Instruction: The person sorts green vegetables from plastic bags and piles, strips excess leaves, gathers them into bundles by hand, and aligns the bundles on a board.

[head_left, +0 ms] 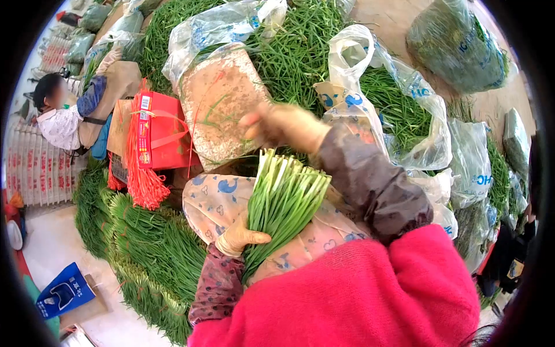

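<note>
My left hand (243, 237), in a pale glove, is closed around a thick bunch of green chives (284, 194), its pale cut ends pointing up and away from me. The bunch rests over my patterned apron (219, 194). Above those ends, my right hand (289, 126) is smeared by motion, so its fingers cannot be read. It is over the near right side of a dirty, pale board (222, 98) with loose green blades on it. Left of the board stands a red box (167, 132) with a bundle of red ties (145, 188) hanging from it.
Tied chive bundles (153, 237) are stacked at left. Loose chives (300, 52) lie behind the board. An open plastic bag (430, 153) holds more at right, and a filled bag (457, 49) stands farther back. Another person (60, 118) sits at far left.
</note>
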`<state>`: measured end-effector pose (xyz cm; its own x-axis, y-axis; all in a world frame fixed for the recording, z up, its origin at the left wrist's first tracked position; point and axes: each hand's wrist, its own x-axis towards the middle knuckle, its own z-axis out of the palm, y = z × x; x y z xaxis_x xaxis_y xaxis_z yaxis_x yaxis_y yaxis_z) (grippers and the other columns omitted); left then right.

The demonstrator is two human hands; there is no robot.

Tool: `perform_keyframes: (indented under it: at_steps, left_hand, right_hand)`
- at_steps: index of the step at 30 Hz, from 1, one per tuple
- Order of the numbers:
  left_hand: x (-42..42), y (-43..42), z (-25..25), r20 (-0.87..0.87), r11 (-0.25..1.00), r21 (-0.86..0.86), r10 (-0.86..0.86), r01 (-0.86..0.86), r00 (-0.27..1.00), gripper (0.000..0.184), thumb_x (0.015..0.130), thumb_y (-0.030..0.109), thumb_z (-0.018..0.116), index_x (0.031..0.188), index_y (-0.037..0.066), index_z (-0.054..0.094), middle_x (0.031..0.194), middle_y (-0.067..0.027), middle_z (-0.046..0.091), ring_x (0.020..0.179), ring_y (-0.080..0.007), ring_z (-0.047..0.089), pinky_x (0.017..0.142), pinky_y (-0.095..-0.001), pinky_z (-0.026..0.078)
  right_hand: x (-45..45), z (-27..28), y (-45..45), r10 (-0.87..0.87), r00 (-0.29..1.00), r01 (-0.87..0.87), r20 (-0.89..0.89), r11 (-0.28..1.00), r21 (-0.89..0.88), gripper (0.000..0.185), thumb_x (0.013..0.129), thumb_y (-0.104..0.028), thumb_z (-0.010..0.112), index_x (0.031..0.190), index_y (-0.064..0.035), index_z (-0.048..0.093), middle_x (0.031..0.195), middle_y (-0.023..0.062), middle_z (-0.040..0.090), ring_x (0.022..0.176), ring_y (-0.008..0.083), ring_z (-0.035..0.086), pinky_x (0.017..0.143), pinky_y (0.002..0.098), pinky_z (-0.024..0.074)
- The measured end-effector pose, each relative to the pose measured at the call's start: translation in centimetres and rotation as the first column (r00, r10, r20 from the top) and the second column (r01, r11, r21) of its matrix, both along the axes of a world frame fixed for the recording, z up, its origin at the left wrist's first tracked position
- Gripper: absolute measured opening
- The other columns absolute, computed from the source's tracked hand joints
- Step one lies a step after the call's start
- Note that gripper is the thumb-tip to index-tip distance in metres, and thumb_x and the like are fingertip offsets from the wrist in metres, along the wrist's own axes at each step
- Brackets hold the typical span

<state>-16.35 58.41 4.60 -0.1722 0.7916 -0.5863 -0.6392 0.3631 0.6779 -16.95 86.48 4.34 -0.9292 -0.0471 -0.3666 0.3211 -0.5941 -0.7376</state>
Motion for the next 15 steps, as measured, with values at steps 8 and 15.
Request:
perform_keyframes:
  at_steps: [8,15]
  left_hand:
    - [1.8,0.0,2.0,-0.034,0.976,-0.022,0.215,-0.216,0.976,0.095,0.062,0.016,0.086,0.141,0.001,0.035,0.126,-0.0099,0.056,0.114,-0.0218,0.055,0.099,-0.0342,0.043]
    - [3.2,0.3,2.5,-0.153,0.949,-0.048,0.302,-0.312,0.941,0.083,0.068,0.011,0.081,0.138,0.000,0.039,0.125,-0.0105,0.057,0.112,-0.0208,0.056,0.100,-0.0343,0.043]
  right_hand:
    - [6.1,7.9,3.6,0.423,0.900,-0.285,0.103,0.394,0.874,0.035,0.080,-0.027,0.073,0.105,-0.0026,0.066,0.105,0.0108,0.068,0.094,0.0225,0.065,0.080,0.0322,0.0519]
    - [6.6,6.1,1.0,0.381,0.912,-0.141,0.151,-0.055,0.989,0.022,0.085,-0.020,0.060,0.103,-0.0088,0.064,0.080,0.0156,0.066,0.069,0.0353,0.065,0.062,0.0410,0.0513]
